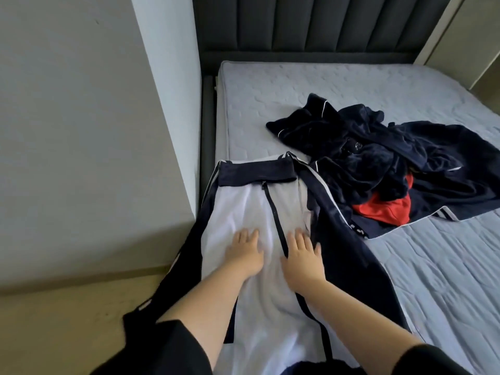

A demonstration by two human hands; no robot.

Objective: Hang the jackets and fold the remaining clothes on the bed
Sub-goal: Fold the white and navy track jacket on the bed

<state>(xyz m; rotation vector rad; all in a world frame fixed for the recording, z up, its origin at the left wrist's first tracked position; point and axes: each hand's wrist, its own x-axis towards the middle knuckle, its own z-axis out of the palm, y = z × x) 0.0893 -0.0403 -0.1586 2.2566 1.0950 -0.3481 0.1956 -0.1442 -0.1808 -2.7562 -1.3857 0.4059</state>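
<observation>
Flat on the near left corner of the bed lies a white-fronted track jacket [243, 212], zipped up, its navy collar [257, 171] pointing toward the headboard and its hem toward the person. A dark zipper [273, 209] runs down the middle of the white panel. The jacket's navy sleeves carry white stripes: one sleeve [341, 234] lies along the mattress on the right, and the other [186, 255] droops over the bed's left edge toward the floor.

Both hands rest on the white front, palms down. The left hand [244, 253] sits just left of the zipper, fingers straight and slightly spread, its grip slack and holding nothing. The right hand [303, 257] lies just right of the zipper, touching it, with the thumb out toward the navy sleeve; its grip is likewise unclenched, the fingers pressing flat on the cloth. Black cuffs [173, 347] show at the forearms.

Beside the jacket, further right on the mattress, a rumpled heap of navy clothes [378, 147] with thin white piping spreads out, its near edge touching the jacket's right sleeve. A red garment [384, 209] pokes out from under the heap's near side.

The bare quilted mattress [297, 85] is pale blue-grey. A dark padded headboard [311, 23] with upright channels stands at its far end. A pale wall [67, 104] runs along the left of the bed, above a beige floor [67, 320].
</observation>
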